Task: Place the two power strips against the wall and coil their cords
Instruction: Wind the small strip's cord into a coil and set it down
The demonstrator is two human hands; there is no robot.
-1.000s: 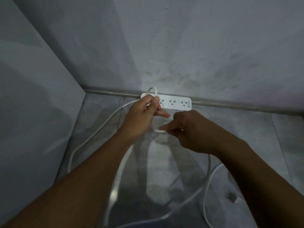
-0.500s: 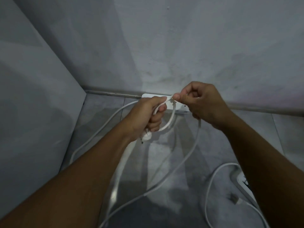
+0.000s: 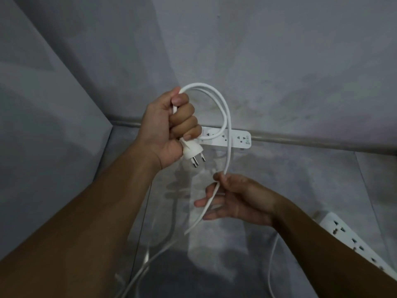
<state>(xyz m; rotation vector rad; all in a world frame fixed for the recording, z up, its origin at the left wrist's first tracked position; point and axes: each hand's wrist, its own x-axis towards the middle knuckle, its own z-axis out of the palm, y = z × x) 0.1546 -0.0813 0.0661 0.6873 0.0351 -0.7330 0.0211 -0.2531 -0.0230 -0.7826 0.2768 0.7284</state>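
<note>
A white power strip (image 3: 238, 139) lies flat on the floor against the far wall. My left hand (image 3: 171, 127) is raised in front of it, fist closed on a loop of white cord (image 3: 225, 112), with the white two-pin plug (image 3: 192, 152) sticking out below the fist. The cord arcs up and right, then drops to my right hand (image 3: 234, 201), which pinches it between thumb and fingers, the other fingers spread. From there it trails down toward the floor. A second white power strip (image 3: 352, 239) lies at an angle at the lower right, partly behind my right forearm.
A grey wall (image 3: 257, 61) with a skirting strip (image 3: 311, 139) closes the far side. A grey panel (image 3: 43, 147) stands on the left, forming a corner. Loose white cord (image 3: 271, 265) runs over the shiny tiled floor (image 3: 300, 179) near the bottom.
My left hand has risen with the cord, and the loop and plug now show. My right hand has dropped from beside the left to lower down the cord.
</note>
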